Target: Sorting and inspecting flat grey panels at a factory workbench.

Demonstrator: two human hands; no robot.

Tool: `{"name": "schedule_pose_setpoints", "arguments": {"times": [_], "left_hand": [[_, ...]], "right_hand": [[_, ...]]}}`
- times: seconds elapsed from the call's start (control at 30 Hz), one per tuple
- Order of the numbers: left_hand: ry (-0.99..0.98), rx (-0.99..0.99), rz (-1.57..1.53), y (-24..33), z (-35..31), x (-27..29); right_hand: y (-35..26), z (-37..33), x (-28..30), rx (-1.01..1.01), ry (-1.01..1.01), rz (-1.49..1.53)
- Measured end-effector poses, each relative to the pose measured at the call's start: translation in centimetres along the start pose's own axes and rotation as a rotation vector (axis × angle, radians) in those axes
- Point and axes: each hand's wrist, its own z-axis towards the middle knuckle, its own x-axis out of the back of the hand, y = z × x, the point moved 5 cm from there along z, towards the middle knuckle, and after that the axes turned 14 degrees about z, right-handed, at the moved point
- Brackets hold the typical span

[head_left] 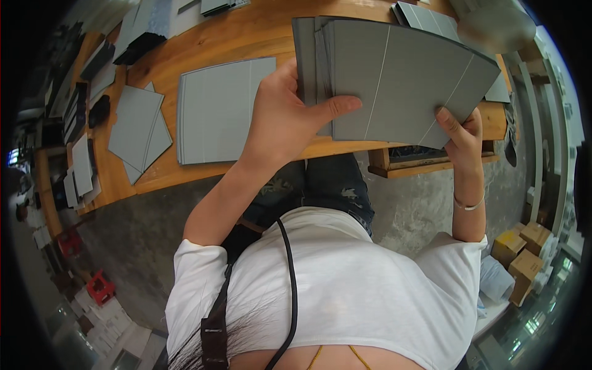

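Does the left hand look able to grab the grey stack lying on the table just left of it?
Likely yes, once freed: the left hand grips grey sheets together with the right hand. The grey stack looks close, with nothing seen lying on it.

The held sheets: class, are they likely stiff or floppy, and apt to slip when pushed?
The sheets are probably stiff, spanning left hand to right hand without obvious sag. They may slide apart if pushed, as their left edges sit staggered.
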Motion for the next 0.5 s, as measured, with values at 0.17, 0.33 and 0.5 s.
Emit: {"name": "schedule_pose_setpoints", "arguments": {"times": [0.17, 0.33, 0.5], "left_hand": [[0.163, -0.129, -0.035, -1.0, -1.3, 0.2], [0.162, -0.124, -0.050, -1.6, -1.7, -0.3], [0.152, -0.195, -0.072, -1.6, -1.7, -1.0]], "right_hand": [[1.2, 0.0, -0.3, 0.061, -0.088, 0.030], [2.9, -1.3, 0.1, 0.116, -0.066, 0.098], [3.5, -2.2, 0.3, 0.197, -0.059, 0.054]]}}
